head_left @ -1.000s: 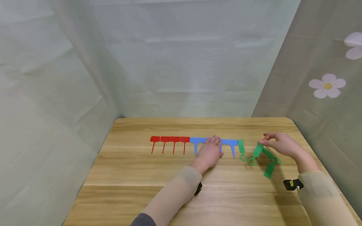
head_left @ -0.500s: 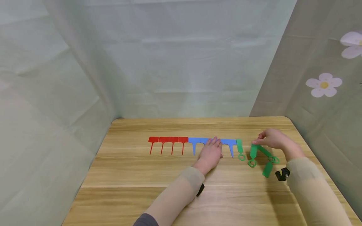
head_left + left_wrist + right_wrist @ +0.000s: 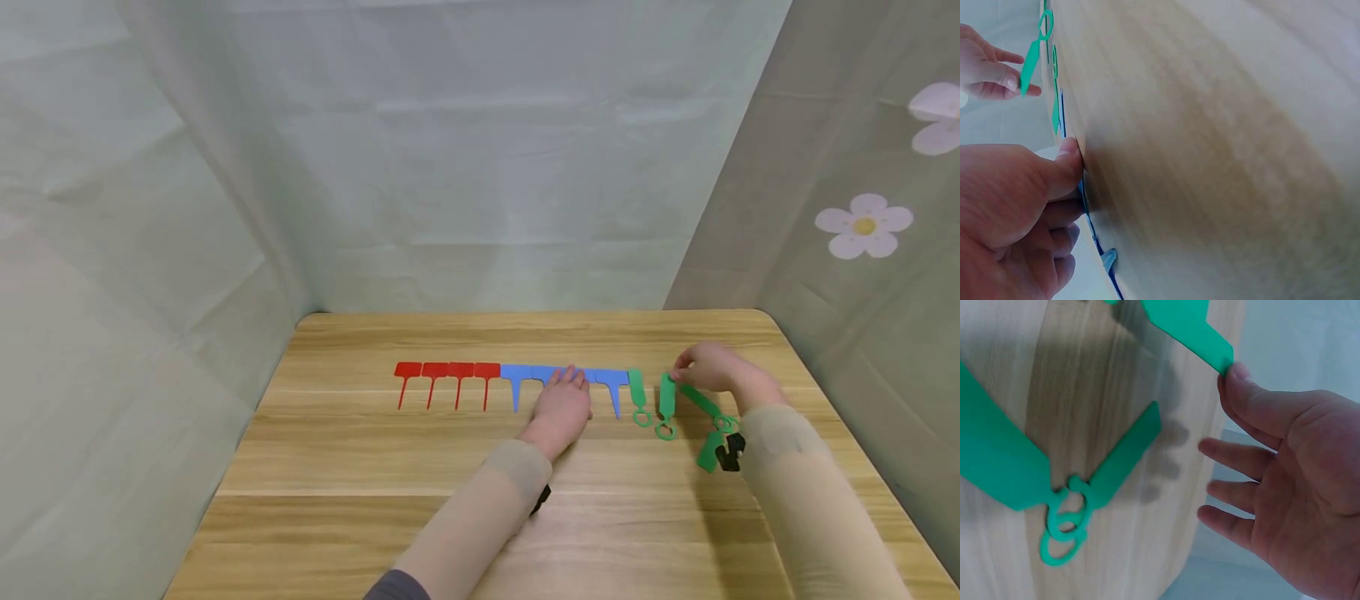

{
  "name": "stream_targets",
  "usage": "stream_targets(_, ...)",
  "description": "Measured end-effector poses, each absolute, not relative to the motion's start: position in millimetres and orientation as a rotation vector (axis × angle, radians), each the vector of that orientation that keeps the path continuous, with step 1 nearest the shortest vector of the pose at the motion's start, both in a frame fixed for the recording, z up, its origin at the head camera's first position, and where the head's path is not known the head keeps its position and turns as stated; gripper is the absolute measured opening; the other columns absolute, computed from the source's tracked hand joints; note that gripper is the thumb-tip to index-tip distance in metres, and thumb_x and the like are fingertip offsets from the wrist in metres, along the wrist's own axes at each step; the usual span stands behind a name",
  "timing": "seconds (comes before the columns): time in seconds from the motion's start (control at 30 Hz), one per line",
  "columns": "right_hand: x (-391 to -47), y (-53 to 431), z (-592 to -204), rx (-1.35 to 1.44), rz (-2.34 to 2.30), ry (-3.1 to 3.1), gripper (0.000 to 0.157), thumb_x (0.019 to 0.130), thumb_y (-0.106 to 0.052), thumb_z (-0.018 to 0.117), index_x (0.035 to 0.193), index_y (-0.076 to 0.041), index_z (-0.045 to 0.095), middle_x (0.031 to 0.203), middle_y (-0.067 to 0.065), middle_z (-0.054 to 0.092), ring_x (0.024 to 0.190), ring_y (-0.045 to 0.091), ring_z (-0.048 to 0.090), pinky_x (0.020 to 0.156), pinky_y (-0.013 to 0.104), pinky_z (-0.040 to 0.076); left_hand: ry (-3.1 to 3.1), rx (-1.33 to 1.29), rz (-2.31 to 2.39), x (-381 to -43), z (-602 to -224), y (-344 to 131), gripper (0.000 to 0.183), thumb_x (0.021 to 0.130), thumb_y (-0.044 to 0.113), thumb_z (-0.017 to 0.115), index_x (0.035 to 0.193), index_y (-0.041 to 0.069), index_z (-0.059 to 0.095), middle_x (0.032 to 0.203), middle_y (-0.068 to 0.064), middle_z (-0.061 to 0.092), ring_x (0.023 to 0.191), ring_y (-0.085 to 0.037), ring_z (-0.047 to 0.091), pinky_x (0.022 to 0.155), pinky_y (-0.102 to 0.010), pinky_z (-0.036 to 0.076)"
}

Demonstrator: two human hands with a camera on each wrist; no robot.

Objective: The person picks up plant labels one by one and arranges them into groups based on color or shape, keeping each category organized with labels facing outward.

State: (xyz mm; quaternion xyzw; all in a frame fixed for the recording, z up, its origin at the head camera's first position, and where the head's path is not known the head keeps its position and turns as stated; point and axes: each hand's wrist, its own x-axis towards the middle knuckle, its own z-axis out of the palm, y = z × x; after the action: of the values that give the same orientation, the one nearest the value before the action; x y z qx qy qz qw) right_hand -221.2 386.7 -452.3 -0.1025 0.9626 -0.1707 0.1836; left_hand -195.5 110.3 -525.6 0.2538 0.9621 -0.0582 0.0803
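Observation:
My left hand (image 3: 562, 410) rests on the row of blue T-shaped plant labels (image 3: 517, 372), its fingers extended over the middle ones and hiding part of them. Thumb and index finger of my right hand (image 3: 716, 367) pinch the flat end of a green ring tag (image 3: 667, 400), whose ring points toward me. In the right wrist view the other fingers (image 3: 1235, 459) are spread apart from it. Just left of the held tag, another green tag (image 3: 637, 387) lies at the end of the blue row. Two more green tags (image 3: 1125, 453) lie with their rings overlapping, below the right hand.
Several red T-shaped labels (image 3: 408, 369) continue the row on the left, stems toward me. Everything lies on a wooden table (image 3: 337, 458). Pale cloth (image 3: 480, 167) hangs behind it and at both sides. A small black camera (image 3: 731, 452) sits at the right wrist.
The right hand has carried its green tag leftward, toward the green one beside the blue row, and the tag has turned from slanted to nearly straight. The left hand stays almost in place.

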Motion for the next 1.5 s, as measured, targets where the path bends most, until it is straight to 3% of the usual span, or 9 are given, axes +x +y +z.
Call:
stream_targets(0.07,-224.1,387.0,-458.6,-0.276,-0.509,2.714,0.031,0.108,-0.023,0.062,0.115,0.005,0.073,0.114,0.02,0.073,0.115,0.049,0.063,0.098,0.065,0.051,2.882,0.75,-0.176,-195.4,-524.7,111.6,0.061,0.111,0.042,0.056,0.165,0.015,0.044,0.172,0.002,0.035,0.162,-0.017,0.022,0.132,-0.034,0.013)
stream_targets(0.17,-227.9,387.3,-466.7,-0.278,-0.553,2.731,0.029,0.109,-0.02,0.06,0.113,0.005,0.073,0.121,0.028,0.071,0.136,0.064,0.045,0.117,0.075,0.029,2.891,0.746,-0.204,-195.1,-523.3,113.4,0.061,0.11,0.042,0.058,0.164,0.016,0.046,0.171,0.003,0.036,0.161,-0.016,0.024,0.132,-0.034,0.015)
stream_targets(0.27,-229.6,386.4,-471.0,-0.254,-0.559,2.764,0.029,0.11,-0.02,0.059,0.114,0.005,0.074,0.137,0.039,0.061,0.147,0.072,0.015,0.119,0.082,0.006,2.893,0.746,-0.247,-193.1,-522.5,115.1,0.055,0.113,0.035,0.054,0.164,0.016,0.046,0.171,0.003,0.037,0.161,-0.017,0.025,0.132,-0.035,0.016)
stream_targets(0.3,-229.7,385.2,-470.6,-0.241,-0.559,2.765,0.03,0.11,-0.021,0.059,0.116,0.005,0.073,0.143,0.042,0.054,0.147,0.072,0.011,0.118,0.083,0.005,2.893,0.746,-0.263,-192.5,-522.1,115.6,0.052,0.114,0.032,0.052,0.164,0.016,0.046,0.171,0.003,0.037,0.161,-0.017,0.025,0.132,-0.035,0.016)
stream_targets(0.5,-231.6,378.9,-477.7,-0.164,-0.562,2.773,0.029,0.111,-0.023,0.059,0.118,0.001,0.074,0.157,0.052,0.022,0.146,0.076,-0.005,0.113,0.088,0.01,2.891,0.741,-0.311,-190.2,-519.9,117.8,0.048,0.116,0.014,0.04,0.164,0.017,0.046,0.171,0.003,0.036,0.161,-0.017,0.025,0.132,-0.036,0.017)
stream_targets(0.83,-232.0,368.2,-478.8,-0.151,-0.559,2.794,0.025,0.111,-0.022,0.06,0.114,-0.001,0.074,0.157,0.049,0.024,0.146,0.077,-0.005,0.112,0.088,0.011,2.877,0.722,-0.328,-188.0,-515.2,119.2,0.049,0.116,0.014,0.042,0.164,0.018,0.045,0.172,0.004,0.036,0.161,-0.016,0.025,0.131,-0.035,0.016)
stream_targets(1.2,-236.6,368.6,-485.6,-0.102,-0.581,2.769,0.028,0.111,-0.023,0.059,0.116,0.0,0.074,0.159,0.05,0.018,0.147,0.074,-0.012,0.113,0.088,0.005,2.872,0.727,-0.36,-188.9,-516.8,120.8,0.049,0.116,0.015,0.043,0.164,0.018,0.045,0.172,0.004,0.035,0.161,-0.017,0.025,0.132,-0.036,0.017)
stream_targets(1.5,-235.8,368.9,-486.8,-0.087,-0.555,2.794,0.03,0.108,-0.028,0.063,0.111,-0.001,0.073,0.157,0.05,0.023,0.146,0.075,-0.008,0.113,0.088,0.007,2.863,0.709,-0.373,-190.8,-518.7,121.5,0.049,0.115,0.014,0.044,0.164,0.02,0.045,0.172,0.005,0.035,0.162,-0.016,0.024,0.132,-0.035,0.016)
